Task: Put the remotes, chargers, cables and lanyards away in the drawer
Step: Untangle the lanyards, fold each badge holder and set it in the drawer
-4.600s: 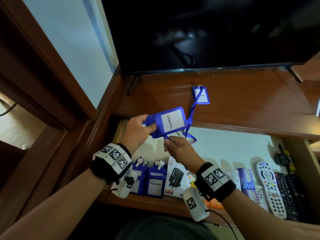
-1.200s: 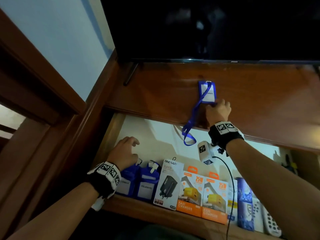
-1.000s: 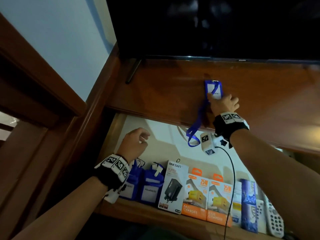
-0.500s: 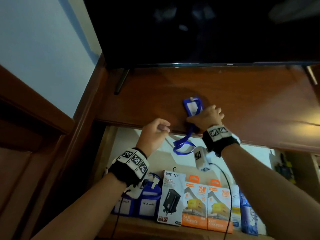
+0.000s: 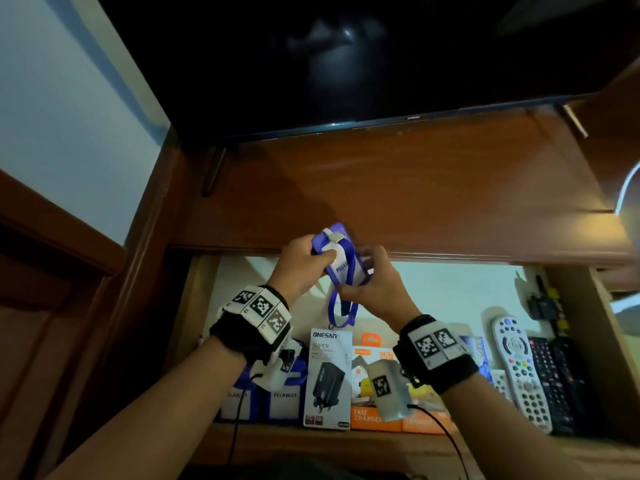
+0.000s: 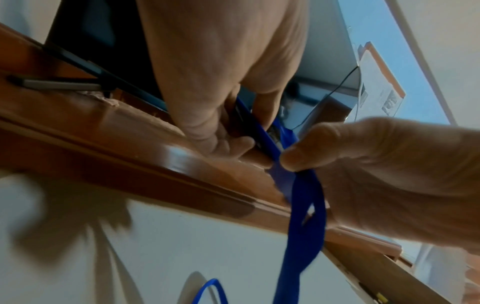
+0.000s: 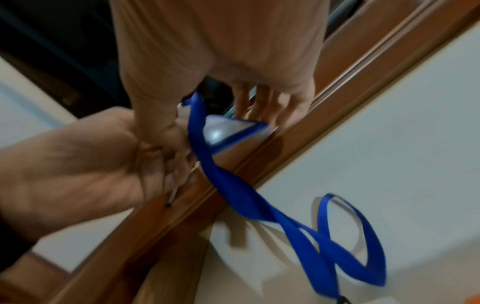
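Hands share one blue lanyard [image 5: 341,261] above the open drawer [image 5: 450,289]: left hand [image 5: 300,263] grips the badge holder, right hand [image 5: 374,282] pinches the strap. Strap is best wound around the holder, then parked at 7 o'clock beside the stored lanyards [image 5: 284,398].

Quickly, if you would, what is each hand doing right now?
Left hand: closed, gripping the blue badge holder of the lanyard.
Right hand: closed, pinching the lanyard's blue strap just below the holder.
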Demonstrator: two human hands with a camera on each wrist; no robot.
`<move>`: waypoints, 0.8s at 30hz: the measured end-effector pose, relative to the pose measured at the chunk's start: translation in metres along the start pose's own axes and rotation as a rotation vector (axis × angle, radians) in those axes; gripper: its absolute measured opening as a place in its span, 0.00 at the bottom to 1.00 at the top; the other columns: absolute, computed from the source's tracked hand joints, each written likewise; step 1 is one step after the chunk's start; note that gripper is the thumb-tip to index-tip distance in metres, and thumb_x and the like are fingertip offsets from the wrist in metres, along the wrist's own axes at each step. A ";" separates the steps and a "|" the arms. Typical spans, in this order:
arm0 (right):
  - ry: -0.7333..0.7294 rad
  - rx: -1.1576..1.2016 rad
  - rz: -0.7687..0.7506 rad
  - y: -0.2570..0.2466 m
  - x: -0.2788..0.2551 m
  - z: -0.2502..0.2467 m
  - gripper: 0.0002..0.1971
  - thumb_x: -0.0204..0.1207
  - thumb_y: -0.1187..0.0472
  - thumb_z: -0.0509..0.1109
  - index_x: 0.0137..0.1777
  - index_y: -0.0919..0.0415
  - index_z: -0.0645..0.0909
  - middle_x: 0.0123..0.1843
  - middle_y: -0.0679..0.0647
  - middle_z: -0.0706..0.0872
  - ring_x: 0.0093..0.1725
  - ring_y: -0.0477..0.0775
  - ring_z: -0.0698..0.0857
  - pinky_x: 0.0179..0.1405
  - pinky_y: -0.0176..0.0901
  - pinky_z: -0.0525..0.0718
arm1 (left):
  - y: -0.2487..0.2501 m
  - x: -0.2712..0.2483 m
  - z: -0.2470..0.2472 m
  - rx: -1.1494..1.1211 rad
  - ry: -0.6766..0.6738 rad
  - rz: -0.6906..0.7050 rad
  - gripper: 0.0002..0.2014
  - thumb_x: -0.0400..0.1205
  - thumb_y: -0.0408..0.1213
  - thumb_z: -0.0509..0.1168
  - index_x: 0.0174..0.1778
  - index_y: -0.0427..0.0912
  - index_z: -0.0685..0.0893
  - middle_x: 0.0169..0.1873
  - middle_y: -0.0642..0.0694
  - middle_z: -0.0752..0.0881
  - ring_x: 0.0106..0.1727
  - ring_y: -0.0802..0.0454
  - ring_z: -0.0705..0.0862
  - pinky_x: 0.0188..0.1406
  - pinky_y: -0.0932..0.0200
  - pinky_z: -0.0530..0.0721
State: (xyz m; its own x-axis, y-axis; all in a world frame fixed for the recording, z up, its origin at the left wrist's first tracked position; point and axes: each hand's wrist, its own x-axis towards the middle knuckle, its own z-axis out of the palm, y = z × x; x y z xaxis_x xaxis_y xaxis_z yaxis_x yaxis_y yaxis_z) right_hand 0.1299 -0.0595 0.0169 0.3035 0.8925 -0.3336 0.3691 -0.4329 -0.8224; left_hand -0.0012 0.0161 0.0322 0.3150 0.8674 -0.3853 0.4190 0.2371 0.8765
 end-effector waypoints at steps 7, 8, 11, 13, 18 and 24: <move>-0.092 0.298 0.088 0.008 -0.033 -0.039 0.09 0.75 0.78 0.59 0.48 0.70 0.79 0.22 0.60 0.81 0.19 0.55 0.76 0.23 0.42 0.78 | 0.011 -0.035 -0.007 0.070 -0.045 0.080 0.05 0.80 0.29 0.66 0.47 0.43 0.80 0.43 0.43 0.85 0.45 0.46 0.83 0.44 0.52 0.79; -0.084 0.285 0.089 0.010 -0.036 -0.044 0.08 0.77 0.76 0.59 0.46 0.70 0.80 0.20 0.58 0.76 0.17 0.52 0.71 0.21 0.39 0.71 | 0.009 -0.040 -0.007 0.100 -0.050 0.082 0.05 0.80 0.30 0.66 0.48 0.42 0.80 0.44 0.42 0.85 0.46 0.46 0.84 0.44 0.52 0.79; -0.044 0.358 0.081 0.014 -0.039 -0.058 0.11 0.80 0.72 0.59 0.41 0.67 0.82 0.21 0.52 0.66 0.19 0.47 0.62 0.20 0.38 0.59 | 0.005 -0.054 -0.004 0.128 -0.044 0.043 0.05 0.80 0.30 0.66 0.50 0.42 0.81 0.46 0.43 0.86 0.48 0.47 0.85 0.45 0.53 0.80; -0.046 0.460 0.074 0.016 -0.041 -0.064 0.13 0.81 0.72 0.58 0.40 0.66 0.82 0.21 0.50 0.64 0.20 0.47 0.59 0.21 0.37 0.56 | 0.004 -0.065 0.002 0.046 -0.078 0.010 0.08 0.80 0.28 0.65 0.51 0.43 0.81 0.47 0.44 0.87 0.50 0.47 0.86 0.46 0.55 0.81; -0.139 0.584 0.114 0.018 -0.057 -0.049 0.14 0.83 0.68 0.59 0.36 0.61 0.79 0.21 0.51 0.64 0.19 0.48 0.57 0.19 0.35 0.54 | 0.000 -0.088 0.019 -0.314 -0.060 -0.051 0.11 0.78 0.26 0.66 0.51 0.45 0.83 0.45 0.43 0.88 0.51 0.43 0.85 0.54 0.45 0.79; -0.174 0.686 0.081 0.018 -0.079 -0.033 0.13 0.79 0.51 0.59 0.39 0.60 0.75 0.25 0.54 0.71 0.21 0.49 0.62 0.19 0.36 0.59 | 0.001 -0.102 0.024 -0.384 0.069 -0.016 0.09 0.79 0.26 0.66 0.49 0.46 0.82 0.44 0.45 0.88 0.49 0.43 0.83 0.55 0.44 0.79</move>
State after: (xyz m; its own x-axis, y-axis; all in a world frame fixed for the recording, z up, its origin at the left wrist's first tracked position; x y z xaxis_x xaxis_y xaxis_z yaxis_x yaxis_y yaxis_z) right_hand 0.1414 -0.1415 0.0436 0.1410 0.8929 -0.4277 -0.3022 -0.3725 -0.8774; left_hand -0.0124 -0.0829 0.0658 0.2478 0.8862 -0.3914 0.0697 0.3866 0.9196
